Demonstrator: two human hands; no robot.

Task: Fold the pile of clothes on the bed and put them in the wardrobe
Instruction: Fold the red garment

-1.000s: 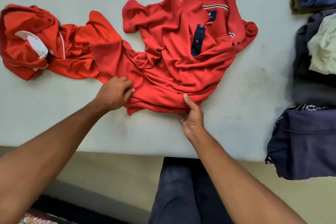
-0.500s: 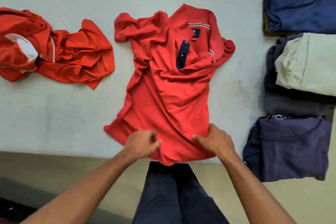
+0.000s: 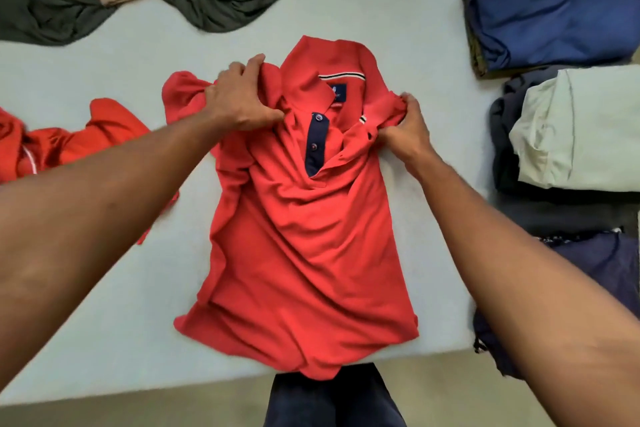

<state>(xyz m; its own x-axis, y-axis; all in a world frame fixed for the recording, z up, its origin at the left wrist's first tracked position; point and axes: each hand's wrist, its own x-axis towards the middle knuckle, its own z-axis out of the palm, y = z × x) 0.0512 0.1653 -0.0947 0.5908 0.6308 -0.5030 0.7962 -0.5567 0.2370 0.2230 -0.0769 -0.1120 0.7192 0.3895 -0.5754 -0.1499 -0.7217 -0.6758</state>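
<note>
Both hands, left hand (image 3: 239, 99) and right hand (image 3: 407, 130), grip the red shirt (image 3: 304, 236) by its collar, probably smoothing it; next, fold the sleeves in.

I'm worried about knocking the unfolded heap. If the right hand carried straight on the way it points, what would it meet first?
Most likely the collar of the red polo shirt that the right hand grips. Beyond lies bare bed, then perhaps the dark green garment; depth is unclear.
</note>
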